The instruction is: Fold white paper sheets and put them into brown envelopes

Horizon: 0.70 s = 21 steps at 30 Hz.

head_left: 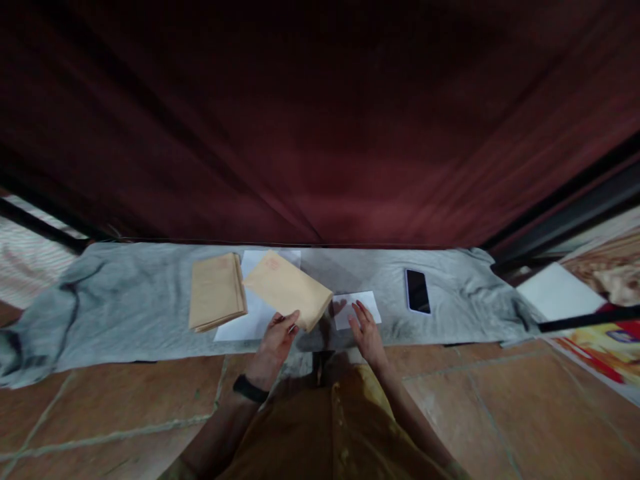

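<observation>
My left hand (280, 333) is closed on the near edge of a tan paper envelope (287, 287), thumb on top, holding it tilted over a white sheet of paper (253, 313). A faint reddish print marks the envelope's far left corner. My right hand (367, 330), fingers spread, rests at a small white paper (345, 319) on the grey cloth; whether the fingertips press on it I cannot tell. Left of the held envelope lies a stack of similar tan envelopes (215, 292), partly on the white sheet.
A grey cloth (135, 300) covers the long narrow surface. On it, right of my hands, lies a phone (418, 291) with a dark screen. Dark red fabric (320, 147) rises behind the surface. A white flat item (560, 293) is at the far right. Tiled floor (165, 400) shows below.
</observation>
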Tool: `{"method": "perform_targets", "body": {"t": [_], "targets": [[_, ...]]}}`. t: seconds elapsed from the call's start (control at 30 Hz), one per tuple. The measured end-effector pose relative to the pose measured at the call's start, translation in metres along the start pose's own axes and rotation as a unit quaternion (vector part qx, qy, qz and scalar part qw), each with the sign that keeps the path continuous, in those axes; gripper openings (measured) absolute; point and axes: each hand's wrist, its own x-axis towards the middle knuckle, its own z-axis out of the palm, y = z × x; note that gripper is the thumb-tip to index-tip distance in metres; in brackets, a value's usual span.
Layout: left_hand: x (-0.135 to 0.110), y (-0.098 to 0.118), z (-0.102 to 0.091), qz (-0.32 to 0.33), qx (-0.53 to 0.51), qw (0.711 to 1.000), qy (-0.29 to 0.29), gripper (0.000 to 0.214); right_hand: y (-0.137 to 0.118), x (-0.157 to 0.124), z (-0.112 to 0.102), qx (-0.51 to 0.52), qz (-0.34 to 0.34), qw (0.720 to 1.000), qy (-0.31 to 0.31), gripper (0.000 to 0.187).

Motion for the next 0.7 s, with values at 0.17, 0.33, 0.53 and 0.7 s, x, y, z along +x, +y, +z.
{"method": "perform_targets", "body": {"t": [0.17,0.33,0.53,0.7], "targets": [[-0.003,-0.023,0.02,-0.008,0.002,1.0,-0.018,0.033,-0.038,0.008,0.013,0.337,0.189,0.918,-0.092,0.064],[-0.008,-0.029,0.022,-0.021,0.036,0.999,-0.022,0.032,-0.055,0.013,0.02,0.438,0.246,0.862,-0.065,0.055],[-0.011,-0.028,0.022,-0.046,0.049,0.997,-0.048,0.033,-0.059,0.016,0.009,0.455,0.27,0.844,-0.087,0.042],[-0.021,-0.029,0.025,-0.071,0.049,0.992,-0.088,0.038,-0.058,0.015,0.005,0.461,0.259,0.843,-0.103,0.04]]}}
